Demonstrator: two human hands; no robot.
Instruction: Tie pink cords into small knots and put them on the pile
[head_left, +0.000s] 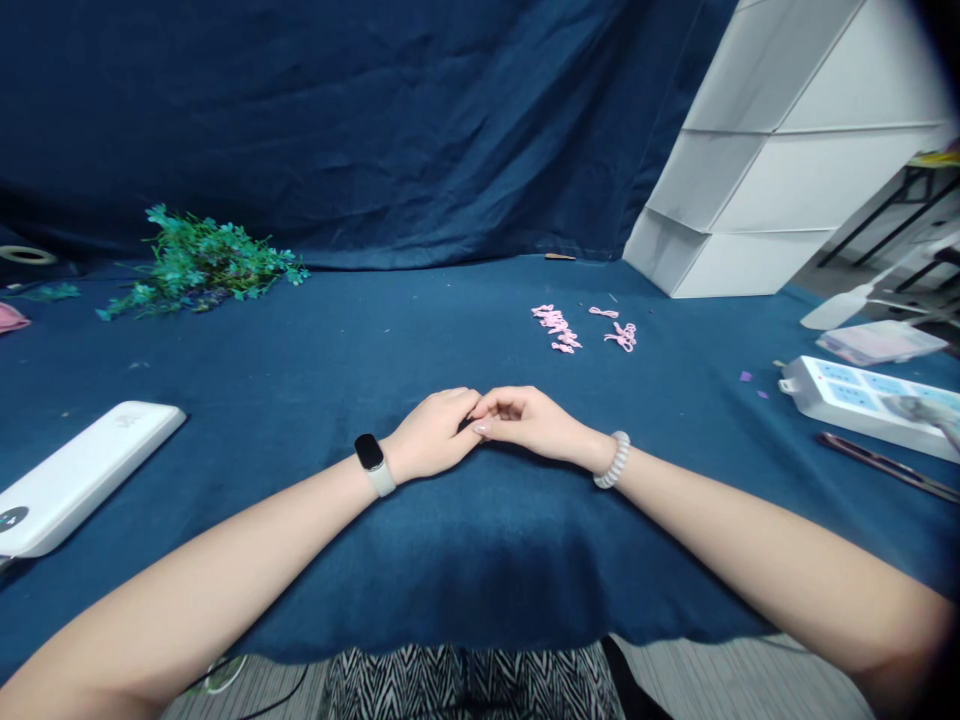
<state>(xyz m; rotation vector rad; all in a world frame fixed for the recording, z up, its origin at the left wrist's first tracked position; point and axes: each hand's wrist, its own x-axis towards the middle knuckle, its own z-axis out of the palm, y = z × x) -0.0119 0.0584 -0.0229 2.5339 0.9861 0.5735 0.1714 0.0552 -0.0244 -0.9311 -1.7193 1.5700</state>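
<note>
Near the front middle of the blue cloth, my left hand (431, 437) and my right hand (531, 424) meet at the fingertips. The thumb and fingers of my right hand are drawn together in a pinch against the left fingers. My left hand is curled, its back turned up, so most of its fingers are hidden. Whatever may lie between the fingertips is too small or too covered to make out. Beyond the hands lie small pink knotted cords: a row (556, 328), a looped bow (621, 337) and a short loop (603, 312).
A white power bank (94, 475) lies on the left, with artificial blue-green flowers (202, 262) behind it. On the right are a white power strip (862, 400), dark tweezers (885, 464) and a clear plastic case (877, 342). White boxes (750, 190) stand at the back right.
</note>
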